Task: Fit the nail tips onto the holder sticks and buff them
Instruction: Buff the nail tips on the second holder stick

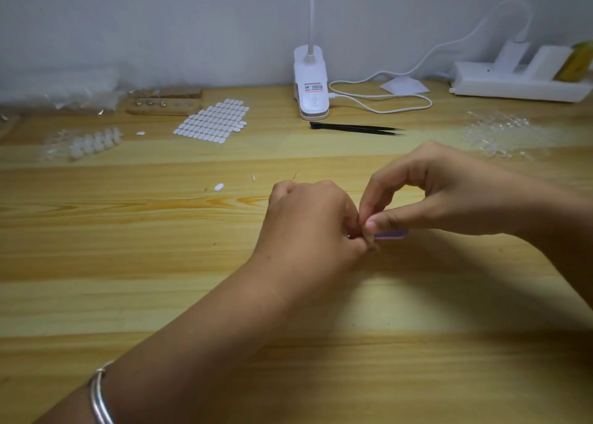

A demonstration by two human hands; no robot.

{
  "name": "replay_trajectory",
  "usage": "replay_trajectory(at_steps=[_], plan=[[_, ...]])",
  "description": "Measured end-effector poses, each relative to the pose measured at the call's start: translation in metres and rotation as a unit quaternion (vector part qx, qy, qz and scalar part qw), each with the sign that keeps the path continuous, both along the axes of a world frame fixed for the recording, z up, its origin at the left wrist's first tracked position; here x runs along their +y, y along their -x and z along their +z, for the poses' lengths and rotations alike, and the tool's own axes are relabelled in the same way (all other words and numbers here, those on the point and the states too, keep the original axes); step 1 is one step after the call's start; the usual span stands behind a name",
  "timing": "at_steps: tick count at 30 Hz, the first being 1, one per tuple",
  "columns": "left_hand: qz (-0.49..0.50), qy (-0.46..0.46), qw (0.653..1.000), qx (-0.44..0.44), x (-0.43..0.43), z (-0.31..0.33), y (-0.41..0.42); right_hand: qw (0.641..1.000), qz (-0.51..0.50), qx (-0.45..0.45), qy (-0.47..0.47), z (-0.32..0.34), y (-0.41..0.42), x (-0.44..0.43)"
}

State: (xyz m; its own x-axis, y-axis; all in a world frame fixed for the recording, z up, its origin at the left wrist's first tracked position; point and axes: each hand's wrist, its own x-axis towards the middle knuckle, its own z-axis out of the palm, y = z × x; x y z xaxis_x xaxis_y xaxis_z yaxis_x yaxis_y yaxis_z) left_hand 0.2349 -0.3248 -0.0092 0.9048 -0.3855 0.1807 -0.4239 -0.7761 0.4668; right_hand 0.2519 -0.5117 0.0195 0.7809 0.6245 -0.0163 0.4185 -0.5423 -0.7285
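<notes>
Nail tips (495,133) mostly sit in a clear heap at the far right of the bench (128,263), with a frosted batch (93,143) far left. The one I'm working on is hidden where my hands meet, mid-bench.

My left hand (308,218) is curled tight round what I reckon is the stick. Only a tiny metal glint shows, so I can't swear to it. My right hand (449,192) pinches in at the same spot, with the purple buffer (393,234) poking out under the thumb.

These tips should be featherlight, thin, springy plastic and pretty slick, so they'll ping off if squeezed across the curve. I'd grip the stick close up under the tip, steady its side edges, and buff lightly.
</notes>
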Motion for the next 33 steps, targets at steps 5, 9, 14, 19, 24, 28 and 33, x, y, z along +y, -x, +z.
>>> replay_trajectory(at_steps=[5, 9, 14, 19, 24, 28, 33], plan=[[-0.002, 0.018, 0.999, 0.028, 0.000, 0.002, -0.002, 0.999, -0.030, 0.025, -0.007, -0.002, 0.001, 0.003], [-0.007, 0.027, 0.999, 0.031, 0.001, 0.002, -0.001, 0.998, -0.049, 0.039, 0.007, -0.001, 0.004, 0.005], [-0.009, 0.028, 0.999, 0.027, 0.000, 0.001, -0.001, 0.995, -0.073, 0.012, 0.061, 0.003, 0.007, 0.010], [-0.012, 0.035, 0.998, 0.041, 0.000, 0.002, -0.002, 0.987, -0.087, -0.044, 0.127, 0.010, 0.017, 0.013], [-0.012, 0.043, 0.997, 0.056, 0.001, 0.002, -0.003, 0.965, -0.082, -0.155, 0.193, 0.012, 0.032, 0.018], [-0.012, 0.047, 0.997, 0.060, 0.002, 0.001, -0.003, 0.968, -0.093, -0.146, 0.184, 0.016, 0.036, 0.021], [-0.005, 0.043, 0.997, 0.060, 0.001, 0.000, -0.003, 0.953, -0.079, -0.138, 0.258, 0.026, 0.032, 0.033]])
